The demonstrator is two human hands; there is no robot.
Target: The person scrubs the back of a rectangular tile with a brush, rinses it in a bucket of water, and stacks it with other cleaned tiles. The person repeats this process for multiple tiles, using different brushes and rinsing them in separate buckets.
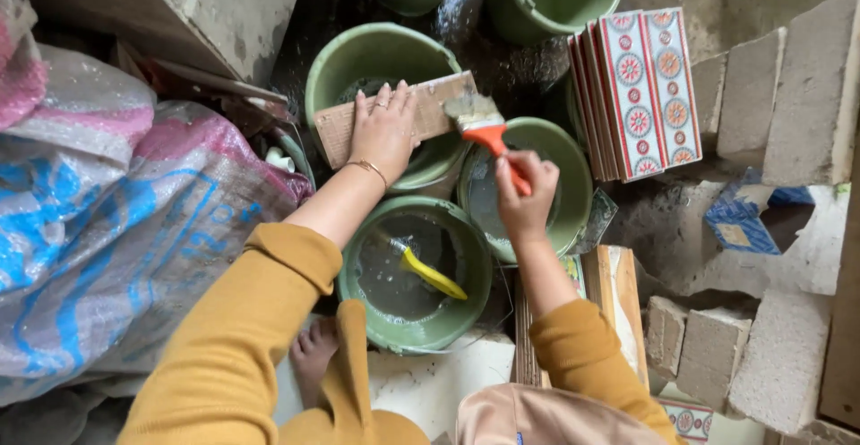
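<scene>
several green buckets (408, 270) on wet dirty floor, left hand (383, 132) fingers flat on tile (394, 115), right hand (525, 196) gripping brush (488, 132)

Both hands forward: left hand (383, 132) flat, fingers spread; right hand (526, 190) fisted, arms in mustard sleeves.
</scene>
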